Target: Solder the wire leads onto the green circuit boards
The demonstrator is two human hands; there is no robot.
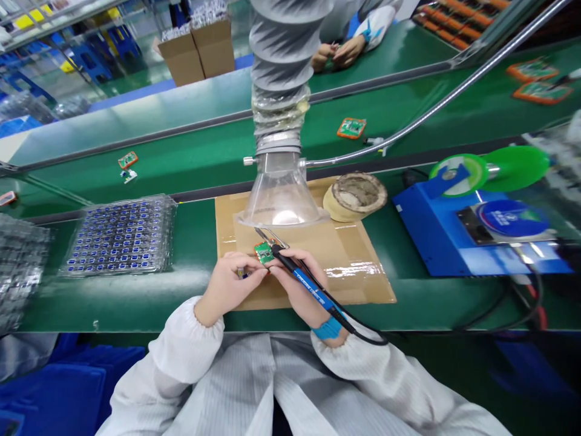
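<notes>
The soldering iron handle (312,290) looks smooth plastic, the cardboard sheet (356,266) glossy.

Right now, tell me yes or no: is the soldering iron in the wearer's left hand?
No, the blue-handled soldering iron lies in the right hand, whose wrist bears a blue wristband.

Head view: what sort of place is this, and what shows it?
Probably an electronics assembly workshop: the right hand holds what looks like a soldering iron near a green circuit board, beneath a ribbed grey hose.
</notes>
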